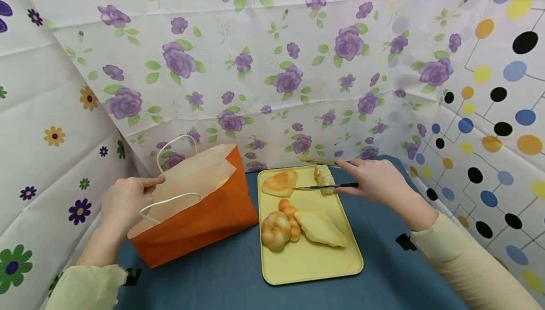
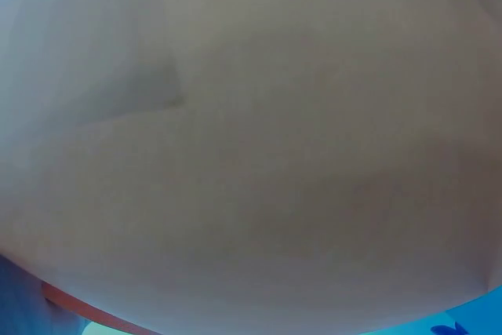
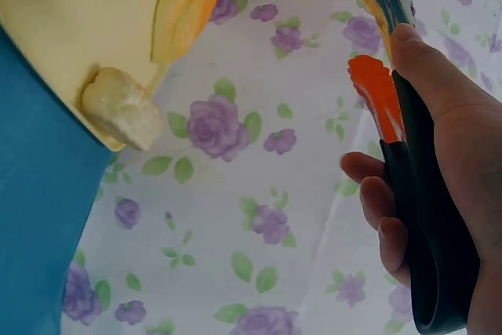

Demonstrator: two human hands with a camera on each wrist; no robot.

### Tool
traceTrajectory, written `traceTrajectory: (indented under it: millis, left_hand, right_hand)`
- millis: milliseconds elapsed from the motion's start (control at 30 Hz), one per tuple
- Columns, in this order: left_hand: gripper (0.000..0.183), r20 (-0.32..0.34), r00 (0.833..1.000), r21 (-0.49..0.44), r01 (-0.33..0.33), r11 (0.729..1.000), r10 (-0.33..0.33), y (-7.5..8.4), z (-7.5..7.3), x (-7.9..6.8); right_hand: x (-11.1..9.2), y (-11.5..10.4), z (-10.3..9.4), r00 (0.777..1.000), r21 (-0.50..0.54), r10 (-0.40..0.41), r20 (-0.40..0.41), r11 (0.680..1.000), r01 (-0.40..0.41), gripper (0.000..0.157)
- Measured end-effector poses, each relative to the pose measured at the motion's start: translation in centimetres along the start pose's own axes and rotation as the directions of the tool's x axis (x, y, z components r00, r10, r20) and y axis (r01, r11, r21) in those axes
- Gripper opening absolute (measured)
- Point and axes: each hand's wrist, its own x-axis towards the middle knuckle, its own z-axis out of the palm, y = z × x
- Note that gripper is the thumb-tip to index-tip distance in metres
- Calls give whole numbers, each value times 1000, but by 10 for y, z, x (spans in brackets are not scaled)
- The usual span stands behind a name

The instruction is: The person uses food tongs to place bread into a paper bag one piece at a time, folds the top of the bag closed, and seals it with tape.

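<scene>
My left hand (image 1: 127, 201) pinches the rim of an orange paper bag (image 1: 200, 225) that stands open, with white rope handles and a pale inside. A pale paper surface (image 2: 274, 139) fills most of the left wrist view. Dark-handled tongs (image 3: 416, 170) with orange-looking tips are gripped in my right hand (image 1: 379, 182), their arms spread apart. In the head view, the tongs are over the far right of a yellow tray (image 1: 311, 267), around a small whitish bread piece (image 1: 324, 177). The right wrist view shows that piece apart from the tips.
Also on the tray lie a flat golden bread (image 1: 279, 183), a knotted roll (image 1: 276, 232), a narrow ridged bread (image 1: 290, 220) and a pale leaf-shaped bread (image 1: 321, 228). Blue cloth (image 1: 213, 281) covers the table. Patterned curtains (image 1: 264, 64) enclose the back and sides.
</scene>
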Motion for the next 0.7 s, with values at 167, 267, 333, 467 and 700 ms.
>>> traceTrajectory:
  millis: [167,267,333,467,700]
  left_hand:
    - [37,29,999,-3,15,1000,-15,0,-1,2]
    - [37,36,999,-4,15,1000,-15,-1,-2,3]
    - [38,40,999,-5,14,1000,-13,-2,-2,3]
    - [38,42,999,-9,9,1000,-8,-3,-3,3]
    - [37,54,998,-12,16,1000,-15,-2,-3,2]
  right_hand:
    - [-13,1,4,997,22,38,62,999,-40,76]
    - [-21,3,9,995,40,54,82,998,-57,74]
    - [-26,3,13,994,50,60,87,997,-65,73]
    - [-36,1,21,993,71,63,104,995,-71,73]
    - [-50,-5,30,988,98,66,138,992,-80,73]
